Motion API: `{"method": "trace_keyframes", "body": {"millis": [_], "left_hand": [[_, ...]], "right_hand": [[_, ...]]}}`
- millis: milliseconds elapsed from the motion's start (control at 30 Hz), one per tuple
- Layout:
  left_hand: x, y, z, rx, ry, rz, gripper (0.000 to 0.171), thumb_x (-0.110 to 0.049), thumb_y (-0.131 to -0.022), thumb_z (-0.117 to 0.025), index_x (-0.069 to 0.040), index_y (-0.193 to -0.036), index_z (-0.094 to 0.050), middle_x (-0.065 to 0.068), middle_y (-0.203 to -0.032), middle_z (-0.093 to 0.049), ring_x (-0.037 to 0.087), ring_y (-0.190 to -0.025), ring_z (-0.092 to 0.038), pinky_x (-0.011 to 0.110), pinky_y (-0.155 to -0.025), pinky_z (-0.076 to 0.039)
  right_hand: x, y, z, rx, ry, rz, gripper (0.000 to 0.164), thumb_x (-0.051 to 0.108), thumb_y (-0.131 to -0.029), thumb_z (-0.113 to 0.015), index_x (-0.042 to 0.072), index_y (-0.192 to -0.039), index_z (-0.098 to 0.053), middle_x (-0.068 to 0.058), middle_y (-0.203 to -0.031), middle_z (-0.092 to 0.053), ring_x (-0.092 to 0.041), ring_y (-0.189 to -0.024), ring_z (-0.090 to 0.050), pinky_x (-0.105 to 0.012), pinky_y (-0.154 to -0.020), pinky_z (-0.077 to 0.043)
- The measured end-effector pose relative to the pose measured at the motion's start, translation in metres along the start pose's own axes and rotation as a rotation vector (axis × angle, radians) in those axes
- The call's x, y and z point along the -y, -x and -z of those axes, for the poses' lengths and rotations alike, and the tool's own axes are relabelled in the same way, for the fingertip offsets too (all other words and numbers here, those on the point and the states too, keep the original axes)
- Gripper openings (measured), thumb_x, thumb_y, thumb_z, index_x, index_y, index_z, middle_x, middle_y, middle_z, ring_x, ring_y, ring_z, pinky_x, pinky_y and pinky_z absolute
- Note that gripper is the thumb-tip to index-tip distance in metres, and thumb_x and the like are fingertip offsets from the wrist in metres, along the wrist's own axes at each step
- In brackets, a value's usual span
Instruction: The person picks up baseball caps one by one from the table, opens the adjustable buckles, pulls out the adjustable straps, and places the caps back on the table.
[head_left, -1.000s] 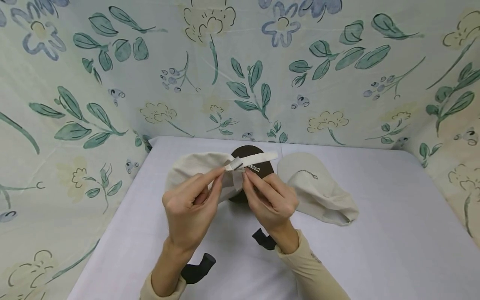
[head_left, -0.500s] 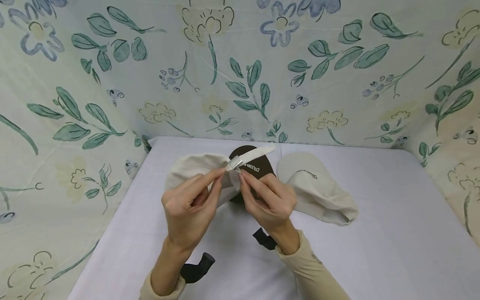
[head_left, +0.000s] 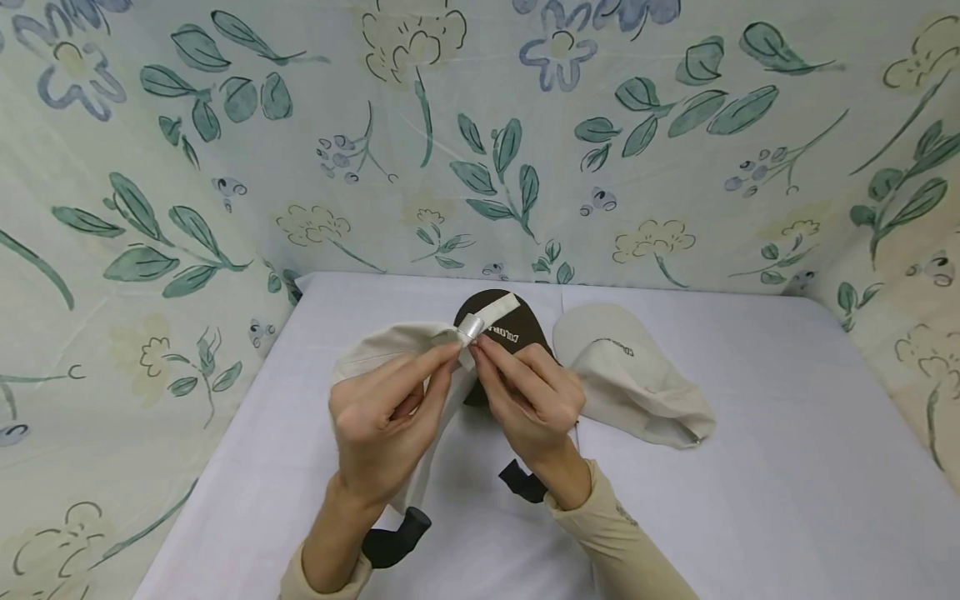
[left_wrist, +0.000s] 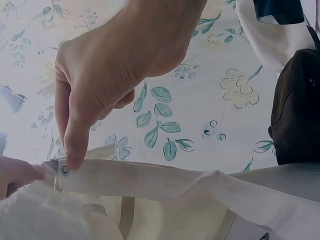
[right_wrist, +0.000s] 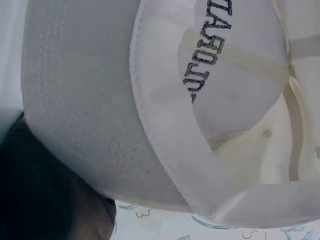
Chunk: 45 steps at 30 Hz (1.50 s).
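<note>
Pinched between both hands — left hand (head_left: pixel 378 417) and right hand (head_left: pixel 534 404) — the cream fabric cap's (head_left: pixel 375 346) back strap (head_left: pixel 495 312) and its silver metal buckle (head_left: pixel 468 327) sit lifted above the white table (head_left: pixel 787 467). Behind lie a dark brown cap (head_left: pixel 517 333) and, further right, another cream cap (head_left: pixel 637 375).

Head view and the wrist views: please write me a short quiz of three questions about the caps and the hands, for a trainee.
1. True or false: the left hand and the right hand both pinch the strap of the cream cap at its metal buckle.
2. Which cap lies partly hidden behind the held one? A) the brown cap B) the second cream cap
3. Fill in: the second cream cap lies on the white table, to the ____ of the right hand.

Key: 1 true; 2 A; 3 right.
</note>
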<state>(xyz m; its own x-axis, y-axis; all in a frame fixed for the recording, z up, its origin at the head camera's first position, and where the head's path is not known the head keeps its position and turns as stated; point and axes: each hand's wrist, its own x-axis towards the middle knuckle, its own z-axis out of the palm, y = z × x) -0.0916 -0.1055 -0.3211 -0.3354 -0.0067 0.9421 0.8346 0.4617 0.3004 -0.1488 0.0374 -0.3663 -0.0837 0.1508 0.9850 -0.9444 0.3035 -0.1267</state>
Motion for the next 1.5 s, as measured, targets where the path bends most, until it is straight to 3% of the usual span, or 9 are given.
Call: {"method": "trace_keyframes", "body": {"millis": [233, 500, 700, 1000, 1500], "left_hand": [[-0.001, 0.000, -0.001, 0.003, 0.013, 0.004, 0.018, 0.015, -0.082, -0.070, 0.007, -0.095, -0.080, -0.003, -0.055, -0.050, 0.002, -0.050, -0.033, 0.011, -0.048, -0.024], [0.001, 0.000, -0.002, -0.015, -0.041, 0.033, 0.022, 0.019, -0.079, -0.072, 0.005, -0.094, -0.081, -0.004, -0.051, -0.038, 0.002, -0.049, -0.027, 0.013, -0.047, -0.020], [0.002, 0.000, -0.006, -0.020, -0.055, 0.024, 0.022, 0.018, -0.079, -0.072, 0.004, -0.094, -0.081, -0.004, -0.050, -0.038, 0.002, -0.048, -0.027, 0.013, -0.047, -0.019], [0.003, 0.002, -0.007, -0.002, -0.074, -0.011, 0.023, 0.017, -0.078, -0.073, 0.004, -0.095, -0.081, -0.004, -0.052, -0.043, 0.003, -0.049, -0.030, 0.013, -0.047, -0.022], [0.007, 0.004, -0.005, 0.109, -0.052, -0.026, 0.018, 0.011, -0.083, -0.074, 0.002, -0.096, -0.082, -0.005, -0.054, -0.049, 0.003, -0.048, -0.034, 0.013, -0.047, -0.026]], "right_hand": [[-0.001, 0.001, 0.001, -0.009, 0.016, -0.004, 0.003, -0.006, -0.084, -0.080, -0.007, -0.086, -0.081, -0.004, -0.055, -0.055, -0.006, -0.046, -0.040, -0.016, -0.043, -0.029], [0.000, 0.001, 0.003, -0.052, 0.066, 0.020, 0.008, -0.003, -0.085, -0.079, -0.008, -0.080, -0.079, -0.001, -0.053, -0.045, -0.006, -0.045, -0.035, -0.016, -0.042, -0.028], [0.001, 0.000, 0.003, -0.074, 0.105, 0.032, 0.008, -0.001, -0.085, -0.080, -0.007, -0.079, -0.080, 0.000, -0.052, -0.041, -0.006, -0.044, -0.032, -0.017, -0.042, -0.024], [0.002, -0.004, 0.004, -0.096, 0.093, -0.036, 0.008, 0.000, -0.084, -0.079, -0.006, -0.079, -0.080, -0.001, -0.052, -0.042, -0.008, -0.045, -0.034, -0.016, -0.044, -0.026], [-0.005, -0.009, 0.012, -0.110, 0.097, -0.147, 0.004, -0.005, -0.080, -0.080, -0.006, -0.083, -0.081, -0.001, -0.050, -0.033, -0.008, -0.046, -0.027, -0.016, -0.047, -0.019]]}}
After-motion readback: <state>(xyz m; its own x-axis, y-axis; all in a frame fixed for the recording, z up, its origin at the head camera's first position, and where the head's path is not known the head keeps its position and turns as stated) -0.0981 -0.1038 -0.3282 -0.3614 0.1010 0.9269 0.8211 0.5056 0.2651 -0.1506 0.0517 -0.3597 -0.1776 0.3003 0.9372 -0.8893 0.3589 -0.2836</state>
